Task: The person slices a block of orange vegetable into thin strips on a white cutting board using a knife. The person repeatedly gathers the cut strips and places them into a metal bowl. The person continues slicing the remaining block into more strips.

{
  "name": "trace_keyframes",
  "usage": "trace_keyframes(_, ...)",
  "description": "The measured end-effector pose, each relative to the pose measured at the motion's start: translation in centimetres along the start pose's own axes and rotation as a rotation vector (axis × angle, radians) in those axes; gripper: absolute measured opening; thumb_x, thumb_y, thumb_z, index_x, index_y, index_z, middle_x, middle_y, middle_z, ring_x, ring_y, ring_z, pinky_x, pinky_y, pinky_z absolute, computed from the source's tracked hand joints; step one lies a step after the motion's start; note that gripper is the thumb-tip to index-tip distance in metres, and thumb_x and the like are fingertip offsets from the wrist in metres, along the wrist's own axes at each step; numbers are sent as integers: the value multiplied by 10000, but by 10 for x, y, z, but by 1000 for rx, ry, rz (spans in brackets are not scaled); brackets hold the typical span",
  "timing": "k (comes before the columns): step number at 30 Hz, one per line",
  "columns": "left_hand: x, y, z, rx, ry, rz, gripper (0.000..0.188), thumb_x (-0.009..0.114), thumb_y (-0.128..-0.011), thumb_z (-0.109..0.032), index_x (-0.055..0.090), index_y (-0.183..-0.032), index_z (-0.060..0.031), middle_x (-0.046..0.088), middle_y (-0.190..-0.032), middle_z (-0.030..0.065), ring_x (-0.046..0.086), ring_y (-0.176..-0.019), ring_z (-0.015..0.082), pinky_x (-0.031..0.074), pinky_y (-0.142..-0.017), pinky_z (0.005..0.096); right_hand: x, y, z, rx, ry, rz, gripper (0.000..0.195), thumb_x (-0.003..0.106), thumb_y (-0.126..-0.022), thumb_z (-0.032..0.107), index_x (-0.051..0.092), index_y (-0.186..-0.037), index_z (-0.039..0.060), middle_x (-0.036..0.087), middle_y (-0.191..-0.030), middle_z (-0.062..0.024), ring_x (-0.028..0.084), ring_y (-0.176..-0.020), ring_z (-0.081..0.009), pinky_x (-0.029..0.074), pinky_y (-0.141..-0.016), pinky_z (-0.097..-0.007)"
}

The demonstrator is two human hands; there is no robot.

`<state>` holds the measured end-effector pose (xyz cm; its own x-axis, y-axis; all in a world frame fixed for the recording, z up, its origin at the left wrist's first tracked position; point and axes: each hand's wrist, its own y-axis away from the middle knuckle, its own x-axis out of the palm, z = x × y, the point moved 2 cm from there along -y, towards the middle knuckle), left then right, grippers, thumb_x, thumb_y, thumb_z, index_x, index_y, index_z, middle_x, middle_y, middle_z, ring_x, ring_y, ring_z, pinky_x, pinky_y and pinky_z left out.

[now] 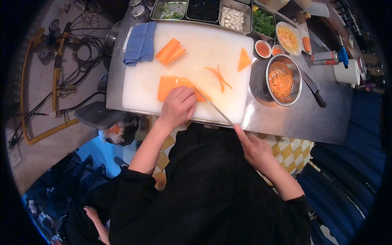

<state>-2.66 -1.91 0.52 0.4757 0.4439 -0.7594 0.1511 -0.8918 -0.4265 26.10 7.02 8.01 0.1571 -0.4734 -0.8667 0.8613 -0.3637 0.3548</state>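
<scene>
On the white cutting board (190, 36) lie thin, overlapping slices of carrot (168, 85). My left hand (179, 105) presses down on them with its fingers curled. My right hand (258, 151) grips a kitchen knife (216, 107), its index finger stretched along the top. The blade crosses the board's front edge, and its tip touches the right part of the slices. Behind my left hand rests a stack of carrot pieces (170, 51). A few carrot strips (221, 78) lie to the right, and a jagged carrot piece (244, 60) sits by the board's right edge.
A blue cloth (139, 43) covers the board's back left corner. Right of the board stand a metal bowl of carrot shreds (280, 81), a second knife (315, 90) and a blowtorch (329, 58). Metal food containers (235, 19) line the back. Another person's hand (92, 212) shows lower left.
</scene>
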Motion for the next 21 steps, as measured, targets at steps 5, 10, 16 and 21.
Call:
trace_keyframes(5, 2, 3, 1, -1, 28, -58, 170, 717, -717, -1, 641, -863, -45, 655, -988, 77, 646, -944, 273, 527, -850, 388, -12, 76, -27, 71, -13, 54, 797, 612, -821, 17, 402, -1565, 212, 600, -741, -114, 639, -601, -343, 517, -519, -451)
trace_keyframes(10, 5, 4, -2, -24, 37, -120, 160, 726, -692, 4, 646, -823, -44, 658, -945, 81, 653, -905, 281, 535, -820, 387, -15, 66, -19, 39, -155, -116, 735, 622, -835, 31, 460, -1530, 209, 600, -721, -115, 640, -617, -343, 520, -528, -452)
trace_keyframes(16, 1, 2, 1, -34, 60, -121, 144, 724, -688, 13, 651, -802, -38, 657, -907, 90, 656, -878, 291, 534, -801, 387, 12, 3, -7, 47, -185, 4, 754, 590, -882, 29, 372, -1572, 241, 648, -783, -148, 665, -700, -367, 542, -632, -486)
trace_keyframes(21, -2, 4, 5, -51, 112, -114, 146, 735, -692, 9, 657, -807, -37, 655, -886, 94, 654, -861, 293, 528, -778, 394, 18, 1, -26, 176, -234, -161, 761, 571, -912, 31, 312, -1596, 244, 641, -799, -162, 663, -714, -387, 541, -666, -509)
